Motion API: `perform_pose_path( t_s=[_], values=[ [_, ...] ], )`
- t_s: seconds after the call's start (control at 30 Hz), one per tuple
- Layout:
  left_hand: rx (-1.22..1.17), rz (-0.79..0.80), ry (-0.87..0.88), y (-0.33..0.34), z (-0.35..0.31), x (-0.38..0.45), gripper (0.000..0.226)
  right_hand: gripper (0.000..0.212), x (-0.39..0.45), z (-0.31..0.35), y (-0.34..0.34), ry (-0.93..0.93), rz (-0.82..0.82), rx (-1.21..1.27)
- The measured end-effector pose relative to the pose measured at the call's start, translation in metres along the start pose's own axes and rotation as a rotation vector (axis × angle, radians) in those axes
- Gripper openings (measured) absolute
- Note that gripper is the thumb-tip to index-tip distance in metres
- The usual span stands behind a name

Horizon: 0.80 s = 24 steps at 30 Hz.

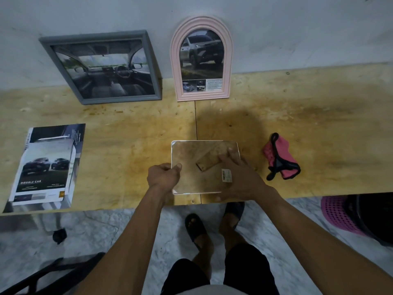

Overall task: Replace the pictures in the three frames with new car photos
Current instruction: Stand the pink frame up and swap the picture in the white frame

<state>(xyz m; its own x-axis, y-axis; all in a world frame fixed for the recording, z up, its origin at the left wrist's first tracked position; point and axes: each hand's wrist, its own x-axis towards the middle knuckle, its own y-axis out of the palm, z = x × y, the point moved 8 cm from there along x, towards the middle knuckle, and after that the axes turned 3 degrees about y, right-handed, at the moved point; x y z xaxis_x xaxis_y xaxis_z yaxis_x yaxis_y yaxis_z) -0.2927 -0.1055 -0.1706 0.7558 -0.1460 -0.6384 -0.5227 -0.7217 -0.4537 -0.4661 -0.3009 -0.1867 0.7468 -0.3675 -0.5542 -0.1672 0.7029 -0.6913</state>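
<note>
A stained, yellowish plywood tabletop (297, 107) runs the full width of the view against a pale grey wall, with a seam down its middle and marbled grey floor tiles below its near edge.

At the near centre lies the third frame (197, 154), face down: a square with rounded corners, a thin white rim and a brown board back carrying a folded easel stand and a small paper label. The left hand (163, 177) grips its left edge, thumb on top and fingers curled under. The right hand (240, 173) lies flat on the back at the right, fingers straight and pressing; it hides the near right corner.

Leaning on the wall at the far left is a grey rectangular frame (102, 67) showing a car interior; just right of it stands a pink arched frame (201, 60) with ridged moulding, holding a pickup photo.

Car brochure pages (46, 165) lie stacked at the near left, their small print unreadable. A crumpled pink and black cloth (278, 158) sits right of the hands. A pink perforated basket (338, 213) is cut off at the right, on the floor.
</note>
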Motion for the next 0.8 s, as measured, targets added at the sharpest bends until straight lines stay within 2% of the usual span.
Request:
perform_pose_path(
  t_s=[0.07,0.17,0.23,0.37,0.47,0.57,0.67,0.8],
  values=[
    [-0.056,0.032,-0.036,-0.005,-0.012,-0.003,0.020,0.119,-0.012,0.013,-0.015,-0.063,-0.100,-0.053],
    [-0.084,0.066,-0.072,-0.014,-0.037,-0.010,0.027,0.068,-0.036,0.048,-0.042,-0.341,-0.420,-0.125],
    [-0.119,0.080,-0.071,-0.019,-0.054,-0.015,0.029,0.052,-0.046,0.061,-0.051,-0.438,-0.520,-0.100],
    [-0.198,0.075,-0.048,-0.032,-0.080,-0.028,0.046,0.041,-0.050,0.075,-0.072,-0.439,-0.543,0.016],
    [-0.290,0.062,0.002,-0.038,-0.093,-0.038,0.063,0.032,-0.049,0.075,-0.093,-0.330,-0.564,0.162],
    [-0.273,0.031,0.104,-0.042,-0.094,-0.037,0.052,0.025,-0.052,0.069,-0.110,-0.227,-0.563,0.486],
    [-0.226,0.122,0.154,-0.034,-0.087,-0.039,0.058,0.035,-0.054,0.062,-0.110,-0.169,-0.455,0.927],
    [-0.302,0.315,0.086,-0.016,-0.070,-0.053,0.061,0.034,-0.052,0.057,-0.094,-0.086,-0.381,1.205]
  ],
)
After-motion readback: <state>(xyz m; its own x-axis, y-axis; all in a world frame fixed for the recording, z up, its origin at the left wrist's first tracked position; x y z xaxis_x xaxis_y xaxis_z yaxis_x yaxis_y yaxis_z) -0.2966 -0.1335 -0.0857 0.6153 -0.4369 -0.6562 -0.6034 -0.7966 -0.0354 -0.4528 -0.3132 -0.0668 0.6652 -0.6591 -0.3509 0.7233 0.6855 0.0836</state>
